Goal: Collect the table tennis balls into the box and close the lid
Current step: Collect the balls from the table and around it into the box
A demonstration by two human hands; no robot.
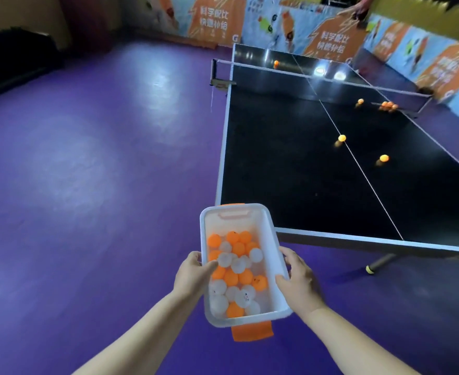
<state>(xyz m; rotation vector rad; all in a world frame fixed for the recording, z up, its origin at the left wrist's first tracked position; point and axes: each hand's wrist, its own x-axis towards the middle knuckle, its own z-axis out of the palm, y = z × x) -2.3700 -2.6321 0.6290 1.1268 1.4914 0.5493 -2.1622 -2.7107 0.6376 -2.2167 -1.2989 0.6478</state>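
I carry a clear plastic box point(269, 239) with orange latches in front of me, over the purple floor near the table's corner. Several orange and white balls point(236, 277) lie inside it, and no lid is on it. My left hand point(193, 274) grips its left rim with the thumb inside. My right hand point(296, 277) grips its right rim. On the black table tennis table point(290, 163) lie loose orange balls: one on the centre line point(342, 137), one to its right point(384, 158), one nearer the net point(360, 100), a cluster at the net point(389, 105), one beyond the net point(276, 62).
The net point(290, 70) crosses the table, with its clamp at the left edge point(218, 83). A table leg with a yellow-tipped foot point(370, 269) stands at the right. Printed barriers point(331, 36) line the far side. A dark bench point(14, 58) sits at the far left. Purple floor spreads left.
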